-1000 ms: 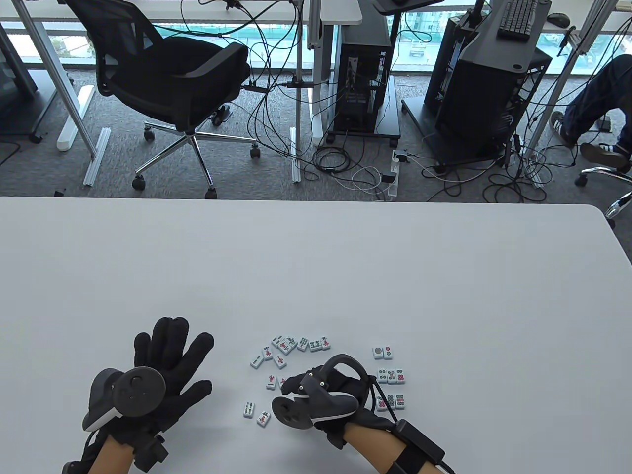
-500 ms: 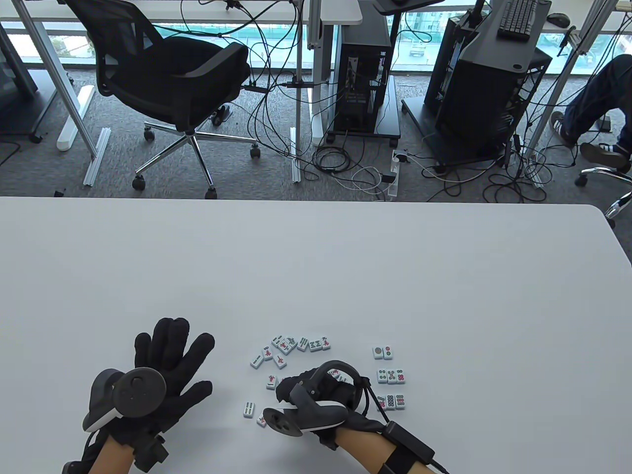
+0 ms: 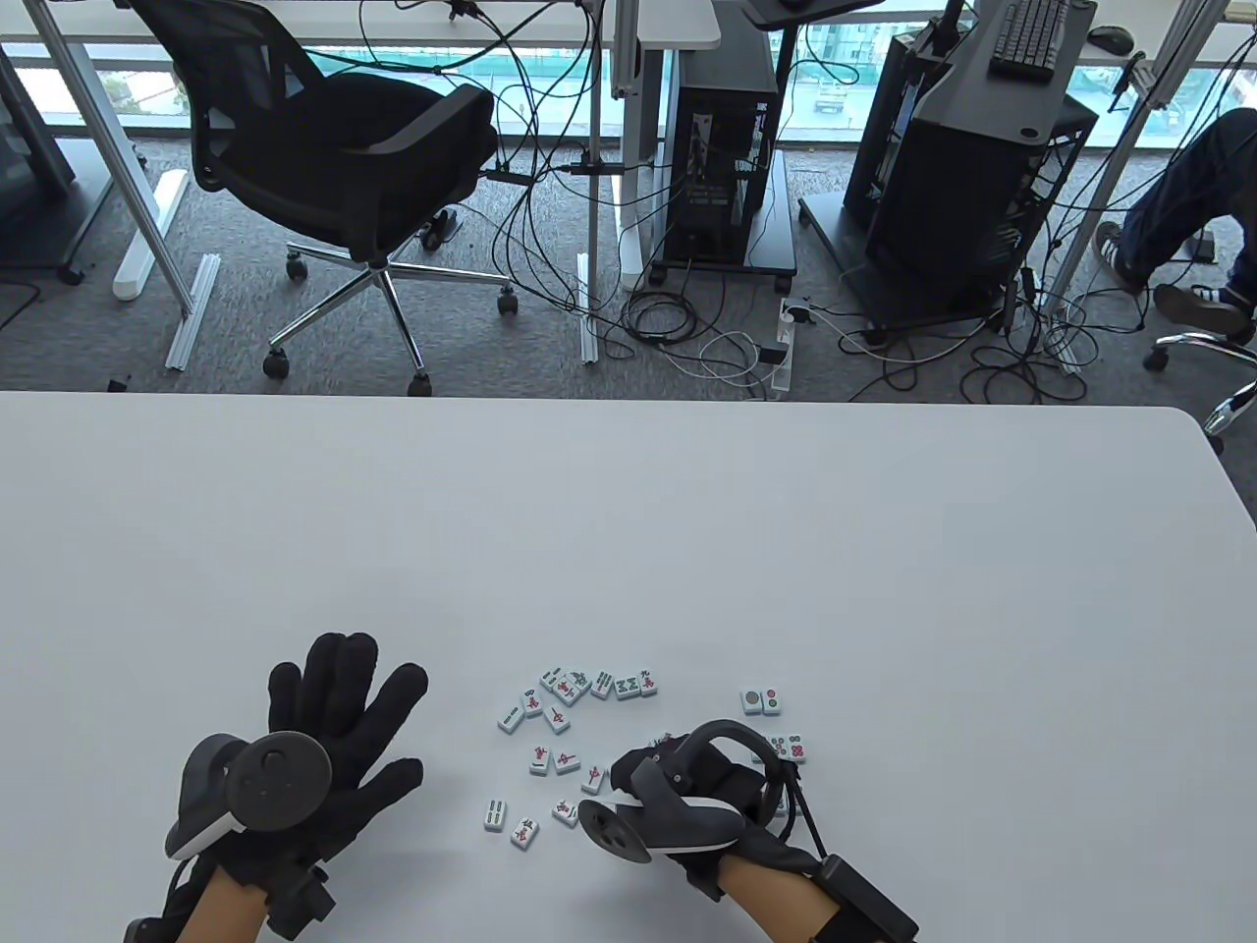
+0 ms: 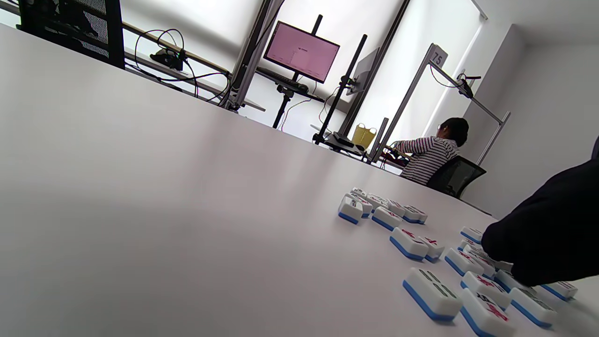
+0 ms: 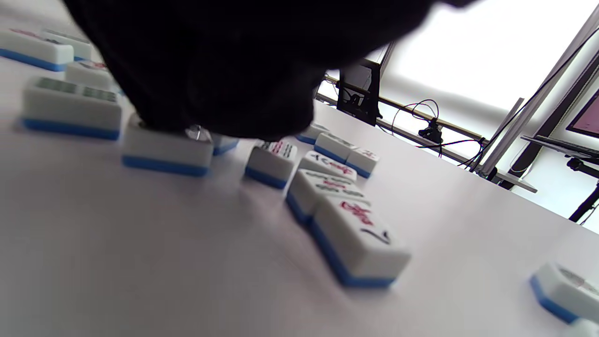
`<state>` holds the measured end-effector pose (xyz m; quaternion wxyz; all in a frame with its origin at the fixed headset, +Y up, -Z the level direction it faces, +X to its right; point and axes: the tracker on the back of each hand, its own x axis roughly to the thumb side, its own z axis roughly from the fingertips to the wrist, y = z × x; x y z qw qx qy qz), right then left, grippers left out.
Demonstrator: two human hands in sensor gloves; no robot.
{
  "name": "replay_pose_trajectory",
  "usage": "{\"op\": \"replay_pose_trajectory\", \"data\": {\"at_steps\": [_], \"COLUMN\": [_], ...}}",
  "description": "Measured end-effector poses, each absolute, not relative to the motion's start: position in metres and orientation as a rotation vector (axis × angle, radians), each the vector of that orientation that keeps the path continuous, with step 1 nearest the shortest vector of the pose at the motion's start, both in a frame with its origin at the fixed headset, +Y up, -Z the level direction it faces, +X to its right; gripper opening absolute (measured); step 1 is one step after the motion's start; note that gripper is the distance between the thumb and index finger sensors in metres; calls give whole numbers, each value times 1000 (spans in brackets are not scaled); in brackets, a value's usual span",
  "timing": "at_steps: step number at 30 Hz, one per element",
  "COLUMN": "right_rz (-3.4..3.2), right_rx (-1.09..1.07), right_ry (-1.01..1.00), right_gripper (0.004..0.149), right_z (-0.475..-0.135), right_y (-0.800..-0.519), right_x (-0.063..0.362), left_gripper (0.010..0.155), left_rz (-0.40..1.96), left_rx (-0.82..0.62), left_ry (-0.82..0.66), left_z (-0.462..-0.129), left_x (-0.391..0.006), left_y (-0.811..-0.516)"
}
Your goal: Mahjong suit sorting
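A black office chair (image 3: 334, 147) and computer towers (image 3: 722, 147) stand beyond the table (image 3: 687, 530).

Right hand (image 3: 707, 786) covering several dot tiles (image 3: 786, 748); finger pose hidden under tracker (image 3: 668, 820); tile faces blurred.

The mahjong tiles (image 3: 599, 683) are white on top and bright blue underneath, with little red, green and dark marks on their faces, and the pair (image 3: 761, 700) nearest the table's right edge shows round dots in grey, red and green. The table (image 3: 628, 530) is plain pale grey. Both gloves are black, on the left hand (image 3: 324, 727) and the right hand (image 3: 687, 786), and each tracker is dark grey with a white stripe; the office chair (image 3: 334, 147) past the far edge is black too.
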<state>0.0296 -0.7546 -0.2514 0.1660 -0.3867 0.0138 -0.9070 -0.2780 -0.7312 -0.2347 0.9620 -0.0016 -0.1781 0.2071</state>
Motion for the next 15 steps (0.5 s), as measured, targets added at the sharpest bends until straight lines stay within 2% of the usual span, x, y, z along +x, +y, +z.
{"op": "replay_pose_trajectory", "data": {"at_steps": [3, 5, 9, 15], "right_rz": [-2581, -2622, -2668, -2656], "right_rx": [-1176, -1140, -1121, -1113], "right_ry": [-69, -120, -124, -182], "right_gripper": [41, 44, 53, 56], "right_z": [-244, -241, -234, -232], "right_y": [-753, -752, -753, -757], "right_x": [34, 40, 46, 43], "left_gripper": [77, 77, 77, 77], "left_rz": [423, 425, 421, 415], "left_rx": [0, 1, -3, -7], "left_ry": [-361, -361, -363, -363], "left_z": [-235, -235, -235, -235], "left_x": [-278, -278, -278, -277], "left_y": [-731, -731, -732, -732]}}
